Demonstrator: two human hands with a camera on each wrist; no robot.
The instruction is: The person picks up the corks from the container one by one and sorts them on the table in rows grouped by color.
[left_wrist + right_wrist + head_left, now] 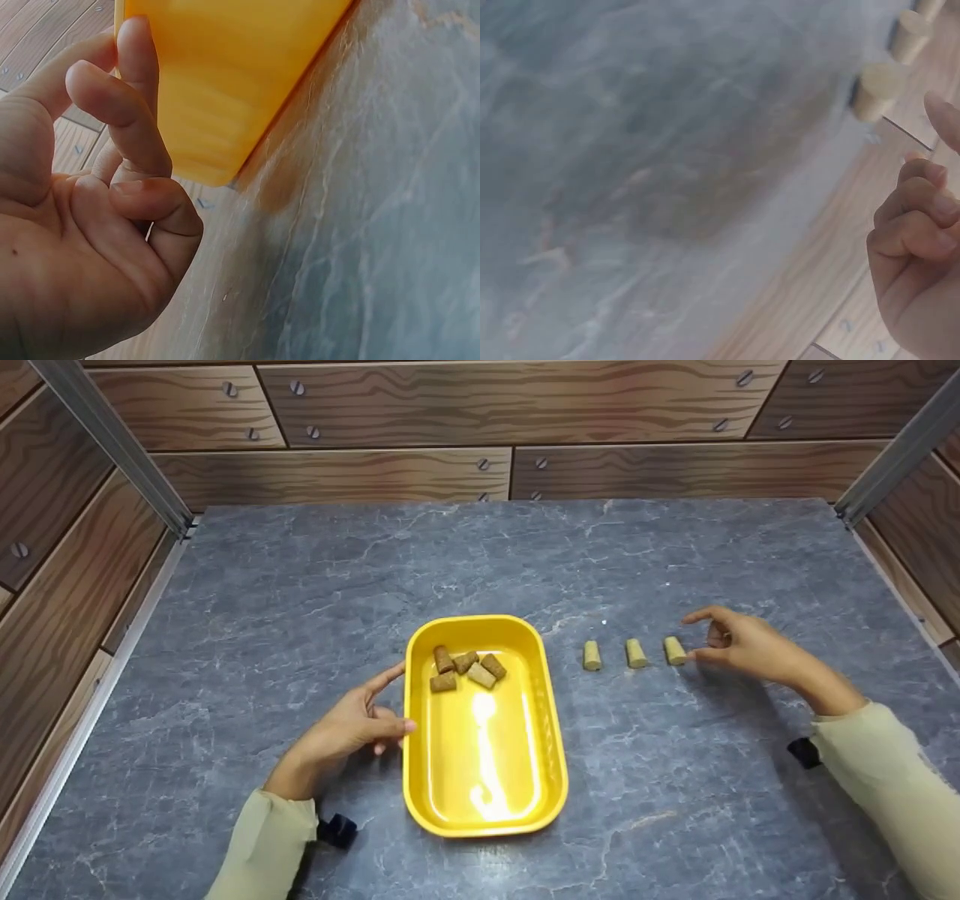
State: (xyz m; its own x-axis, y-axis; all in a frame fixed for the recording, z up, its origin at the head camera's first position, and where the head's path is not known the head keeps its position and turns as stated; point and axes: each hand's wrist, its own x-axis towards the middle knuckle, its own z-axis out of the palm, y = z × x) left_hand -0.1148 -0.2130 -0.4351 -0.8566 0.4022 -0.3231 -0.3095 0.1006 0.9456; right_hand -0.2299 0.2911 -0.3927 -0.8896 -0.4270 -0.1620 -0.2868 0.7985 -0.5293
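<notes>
A yellow tray [484, 831] lies lengthwise with several brown and tan corks [481, 676] in its far end. My left hand [341, 727] holds the tray's left side, the thumb over the rim and a finger against the outer wall; the left wrist view shows the hand [97, 202] beside the wall [217, 82]. Three pale corks stand in a row right of the tray: one nearest it [592, 655], one in the middle [636, 653], one at the right [674, 650]. Beside the rightmost cork [877, 91], my right hand [757, 649] has thumb and index finger spread, other fingers curled.
Under everything is a grey marbled tabletop [315, 585]. Wood-patterned panels [405, 405] stand behind it and at both sides, with metal posts at the far corners. A dark band piece [337, 830] is at the left sleeve, another [805, 752] at the right.
</notes>
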